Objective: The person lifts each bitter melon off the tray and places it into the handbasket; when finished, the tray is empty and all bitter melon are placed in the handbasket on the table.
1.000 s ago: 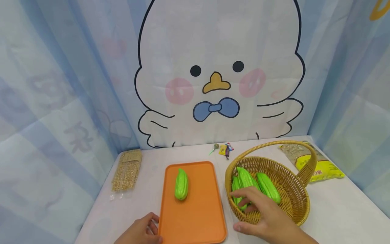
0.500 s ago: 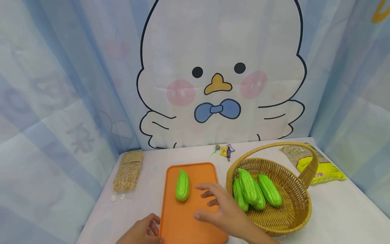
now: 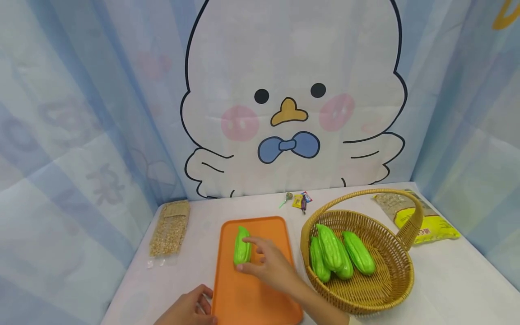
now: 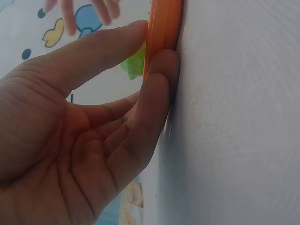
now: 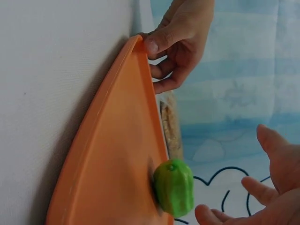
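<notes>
A ridged bright-green bitter melon (image 3: pixel 241 253) lies on the upper left of an orange tray (image 3: pixel 260 298). My right hand (image 3: pixel 273 267) hovers just over it with fingers and thumb spread apart; in the head view the index fingertip overlaps the melon. In the right wrist view, a small gap shows between those spread fingers and the melon (image 5: pixel 174 188). My left hand (image 4: pixel 79 126) pinches the tray's near left edge, thumb on the rim and fingertips beneath. Several more green bitter melons (image 3: pixel 331 248) lie in the left half of a wicker basket (image 3: pixel 378 282).
The basket stands right of the tray, its tall arched handle (image 3: pixel 365 193) rising over it. Behind it lies a yellow-labelled bag of grain (image 3: pixel 430 225). A clear packet of pale kernels (image 3: pixel 169 230) is at the left; small wrapped sweets (image 3: pixel 298 201) lie at the back.
My right hand has moved left from over the basket, across the tray, to the melon there, fingers still apart. My left hand has stayed on the tray's edge.
</notes>
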`<state>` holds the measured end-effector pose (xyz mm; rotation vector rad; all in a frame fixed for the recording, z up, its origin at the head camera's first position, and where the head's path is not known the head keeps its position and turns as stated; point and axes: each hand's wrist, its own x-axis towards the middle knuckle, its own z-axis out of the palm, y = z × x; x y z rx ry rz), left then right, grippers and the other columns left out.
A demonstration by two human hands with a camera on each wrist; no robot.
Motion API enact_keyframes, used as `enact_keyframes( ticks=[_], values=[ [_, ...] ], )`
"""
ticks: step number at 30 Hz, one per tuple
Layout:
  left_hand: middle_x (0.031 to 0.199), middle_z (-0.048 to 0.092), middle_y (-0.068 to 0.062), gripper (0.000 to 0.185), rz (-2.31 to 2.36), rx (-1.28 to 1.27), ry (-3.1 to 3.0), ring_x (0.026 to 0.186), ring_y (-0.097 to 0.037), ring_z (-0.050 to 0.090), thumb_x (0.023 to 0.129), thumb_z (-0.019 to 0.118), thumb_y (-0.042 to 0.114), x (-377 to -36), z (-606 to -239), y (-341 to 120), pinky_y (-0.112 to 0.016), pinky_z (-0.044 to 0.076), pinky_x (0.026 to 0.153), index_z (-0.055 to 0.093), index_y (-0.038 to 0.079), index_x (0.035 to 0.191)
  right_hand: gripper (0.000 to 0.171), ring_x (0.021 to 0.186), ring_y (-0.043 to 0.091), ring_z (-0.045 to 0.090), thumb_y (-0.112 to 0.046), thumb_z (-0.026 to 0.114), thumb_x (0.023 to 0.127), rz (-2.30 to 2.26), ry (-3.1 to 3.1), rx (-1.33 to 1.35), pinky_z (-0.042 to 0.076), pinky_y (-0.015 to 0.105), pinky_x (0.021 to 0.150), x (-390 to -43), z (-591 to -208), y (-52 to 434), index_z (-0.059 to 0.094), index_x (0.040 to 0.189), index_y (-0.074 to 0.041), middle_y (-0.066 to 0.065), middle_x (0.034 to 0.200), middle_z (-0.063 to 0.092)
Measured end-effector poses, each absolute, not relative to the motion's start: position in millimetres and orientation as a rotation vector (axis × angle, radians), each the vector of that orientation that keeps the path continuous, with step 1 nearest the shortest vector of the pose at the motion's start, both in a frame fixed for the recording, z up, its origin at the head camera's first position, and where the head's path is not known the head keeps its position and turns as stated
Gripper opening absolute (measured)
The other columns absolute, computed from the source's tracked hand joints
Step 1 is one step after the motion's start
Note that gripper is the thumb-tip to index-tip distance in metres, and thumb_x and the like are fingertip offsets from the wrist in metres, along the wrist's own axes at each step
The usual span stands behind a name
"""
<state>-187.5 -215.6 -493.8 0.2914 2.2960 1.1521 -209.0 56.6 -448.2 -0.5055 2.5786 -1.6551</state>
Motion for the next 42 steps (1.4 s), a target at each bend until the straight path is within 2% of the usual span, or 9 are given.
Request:
enact_keyframes(
  ticks=[4,8,14,23,34,42],
  values=[
    [0.083,0.058,-0.002,0.046,1.142,0.28,2.3,0.072,-0.019,0.058,0.081,0.083,0.023,-189,-496,-215,-0.035,0.049,0.065,0.055,0.003,0.112,0.068,0.116,0.041,0.054,-0.041,0.08,0.083,-1.61,2.615,-0.497,0.048,0.055,0.085,-219,-458,50,0.053,0.14,-0.017,0.018,0.138,0.051],
    [0.082,0.058,-0.002,0.045,1.142,0.296,2.304,0.071,-0.019,0.058,0.082,0.082,0.022,-189,-495,-215,-0.034,0.049,0.065,0.055,0.003,0.112,0.067,0.115,0.04,0.055,-0.04,0.081,0.082,-1.584,2.637,-0.48,0.047,0.055,0.087,-227,-464,47,0.055,0.139,-0.018,0.019,0.135,0.053],
    [0.081,0.058,-0.001,0.043,1.134,0.304,2.314,0.07,-0.018,0.058,0.083,0.082,0.022,-189,-495,-215,-0.034,0.048,0.065,0.055,0.004,0.111,0.063,0.119,0.036,0.052,-0.034,0.083,0.08,-1.595,2.607,-0.48,0.041,0.057,0.096,-239,-472,43,0.059,0.136,-0.017,0.015,0.134,0.057],
    [0.081,0.058,-0.001,0.043,1.145,0.313,2.307,0.071,-0.018,0.058,0.083,0.082,0.021,-190,-496,-216,-0.034,0.048,0.065,0.055,0.003,0.111,0.062,0.091,0.02,0.055,-0.025,0.083,0.079,-1.554,2.543,-0.454,0.047,0.041,0.078,-248,-482,39,0.059,0.136,-0.015,0.007,0.116,0.062],
    [0.081,0.058,-0.002,0.044,1.16,0.345,2.293,0.071,-0.019,0.058,0.083,0.082,0.023,-190,-494,-217,-0.033,0.048,0.065,0.055,0.001,0.111,0.056,0.087,0.02,0.053,-0.016,0.085,0.076,-1.517,2.61,-0.465,0.045,0.038,0.074,-251,-486,34,0.065,0.128,-0.012,0.006,0.11,0.063],
    [0.082,0.058,-0.002,0.045,1.16,0.334,2.289,0.071,-0.019,0.058,0.083,0.082,0.024,-191,-497,-217,-0.034,0.048,0.065,0.054,0.002,0.111,0.055,0.088,0.02,0.053,-0.012,0.086,0.075,-1.501,2.642,-0.458,0.045,0.039,0.076,-250,-486,32,0.065,0.126,-0.01,0.008,0.112,0.064]
  ],
)
